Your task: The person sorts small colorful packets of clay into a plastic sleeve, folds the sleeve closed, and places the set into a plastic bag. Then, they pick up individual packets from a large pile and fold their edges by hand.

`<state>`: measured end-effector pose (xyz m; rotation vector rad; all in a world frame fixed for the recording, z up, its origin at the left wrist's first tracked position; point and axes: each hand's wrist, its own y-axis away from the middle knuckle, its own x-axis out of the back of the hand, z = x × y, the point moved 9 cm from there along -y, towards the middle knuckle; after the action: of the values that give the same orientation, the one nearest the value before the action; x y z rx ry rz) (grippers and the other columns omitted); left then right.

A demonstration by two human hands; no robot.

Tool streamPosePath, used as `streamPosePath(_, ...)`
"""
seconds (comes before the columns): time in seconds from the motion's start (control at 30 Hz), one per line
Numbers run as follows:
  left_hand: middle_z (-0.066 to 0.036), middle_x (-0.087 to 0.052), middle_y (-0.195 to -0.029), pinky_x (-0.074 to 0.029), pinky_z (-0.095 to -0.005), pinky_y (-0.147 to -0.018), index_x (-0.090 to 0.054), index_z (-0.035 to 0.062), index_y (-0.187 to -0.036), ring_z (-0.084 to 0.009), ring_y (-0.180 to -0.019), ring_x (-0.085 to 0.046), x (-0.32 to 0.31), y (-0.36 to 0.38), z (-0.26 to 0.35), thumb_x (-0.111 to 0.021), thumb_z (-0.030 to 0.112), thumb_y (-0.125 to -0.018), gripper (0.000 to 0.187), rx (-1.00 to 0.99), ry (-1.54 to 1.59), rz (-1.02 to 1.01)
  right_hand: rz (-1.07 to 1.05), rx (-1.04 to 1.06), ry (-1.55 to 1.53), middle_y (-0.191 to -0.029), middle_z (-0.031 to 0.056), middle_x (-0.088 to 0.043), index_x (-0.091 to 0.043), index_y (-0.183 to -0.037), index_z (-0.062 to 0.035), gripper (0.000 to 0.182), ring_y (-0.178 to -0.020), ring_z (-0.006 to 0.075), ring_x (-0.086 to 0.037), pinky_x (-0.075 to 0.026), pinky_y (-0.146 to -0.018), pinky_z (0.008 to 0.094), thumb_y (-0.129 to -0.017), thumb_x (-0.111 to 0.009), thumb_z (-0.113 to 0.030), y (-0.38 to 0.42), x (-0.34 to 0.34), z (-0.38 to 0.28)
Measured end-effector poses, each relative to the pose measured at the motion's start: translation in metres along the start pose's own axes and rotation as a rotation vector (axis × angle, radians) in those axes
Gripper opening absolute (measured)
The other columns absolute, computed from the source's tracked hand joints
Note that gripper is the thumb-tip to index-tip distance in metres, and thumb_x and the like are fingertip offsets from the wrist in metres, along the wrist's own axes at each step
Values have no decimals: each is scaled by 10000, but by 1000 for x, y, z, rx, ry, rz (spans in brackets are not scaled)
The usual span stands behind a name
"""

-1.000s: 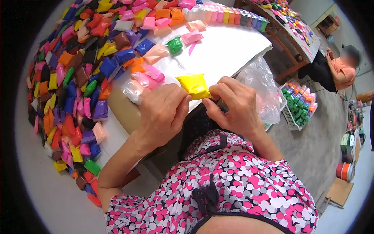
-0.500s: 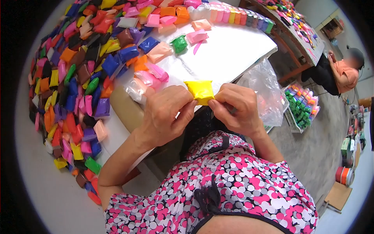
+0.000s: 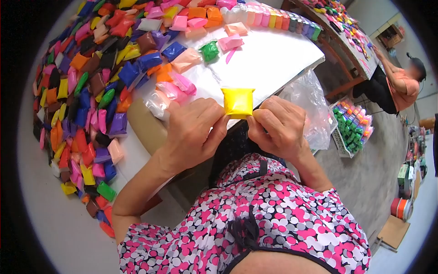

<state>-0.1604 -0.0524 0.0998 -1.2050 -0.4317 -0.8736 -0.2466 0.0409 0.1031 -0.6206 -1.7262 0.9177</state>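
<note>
A small yellow packet [image 3: 238, 102], soft and shiny, is stretched between my two hands above the front edge of the white table [image 3: 269, 59]. My left hand [image 3: 194, 132] pinches its lower left corner between thumb and forefinger. On the other side, my right hand [image 3: 278, 125] pinches the lower right corner the same way. Near my left hand lie a pink packet [image 3: 171, 91] and a clear plastic-wrapped bundle [image 3: 157, 104]. A green packet [image 3: 209, 51] and a pale pink packet [image 3: 230, 42] rest farther back on the table.
A large heap of coloured packets [image 3: 98, 86] covers the left side. A row of packets in clear wrap [image 3: 283, 23] lies along the back. A clear plastic bag [image 3: 310, 109] hangs at right, beside a filled crate [image 3: 342, 141]. Another person [image 3: 404, 84] sits at a second table [image 3: 340, 43].
The yellow packet has turned more level and risen slightly, still pinched at both sides. The other person's arms now reach out toward the second table.
</note>
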Motion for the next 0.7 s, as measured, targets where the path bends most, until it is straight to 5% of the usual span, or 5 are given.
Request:
streamPosePath(0.4, -106, -515, -719, -395, -400, -560, -523, 35, -809, -278, -662, -559, -2, 1, -4, -646, 37, -771, 129, 30, -56, -16, -26, -43, -7, -650, 54, -473, -525, -706, -54, 196, -542, 203, -514, -416, -476, 329, -691, -721, -51, 1, -7, 5)
streamPosePath(0.7, -95, -466, -639, -359, -382, -534, -485, 37, -690, -265, -573, -519, 4, 2, -1, -653, 2, -696, 172, 22, -30, 37, -47, -8, -14, -651, 47, -463, -531, -708, -59, 196, -541, 199, -503, -401, -471, 327, -694, -727, -59, 2, -10, 1)
